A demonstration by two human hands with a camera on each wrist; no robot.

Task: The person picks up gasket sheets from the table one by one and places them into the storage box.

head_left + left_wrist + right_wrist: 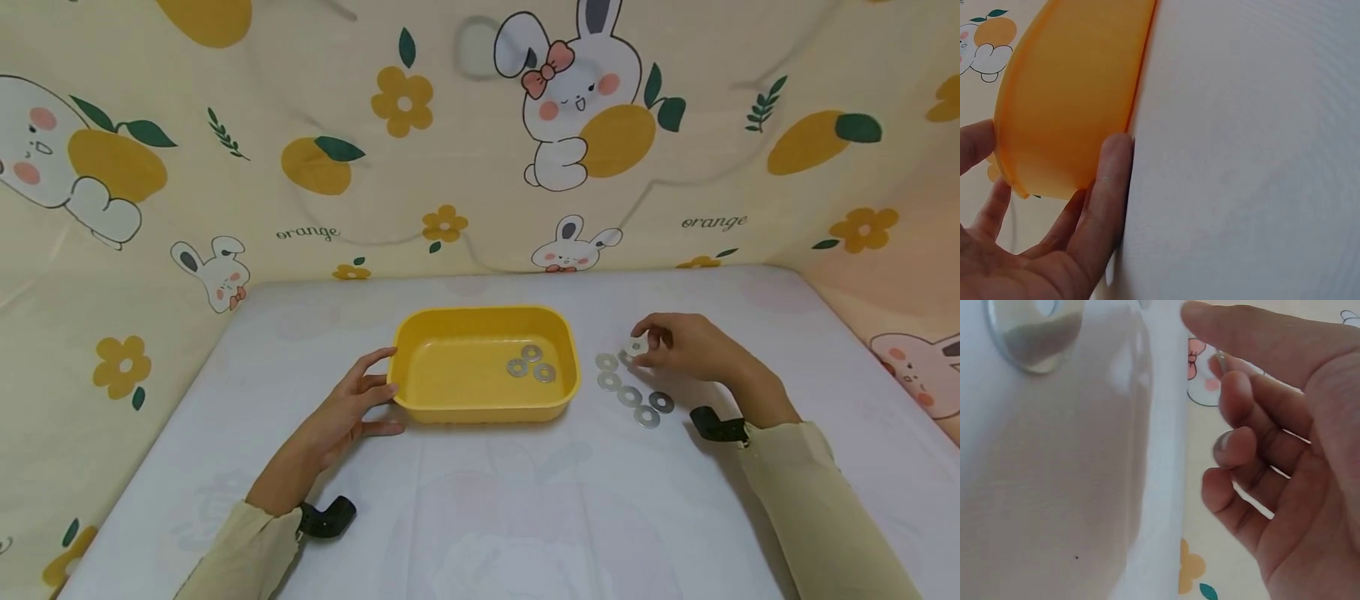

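A yellow plastic tray (457, 414) stands on the table. My left hand (341, 417) holds its left end, the fingers at the rim and the thumb low against the outer wall; the left wrist view shows this hand (1054, 262) around the tray's end (1066, 112). Right of the tray, my right hand (686, 346) pinches a flat metal washer (637, 346) between thumb and fingers. Only its thin edge (1221, 361) shows in the right wrist view. Below that hand lie several loose washers (609, 381), one darker (662, 395) than the others.
Inside the tray, toward its right end, are 3 washers (517, 374). A white cloth (480, 500) covers the table. Behind it hangs a cream curtain (465, 167) printed with rabbits and oranges. A black wrist device (327, 518) sits on the left arm, another (717, 425) on the right.
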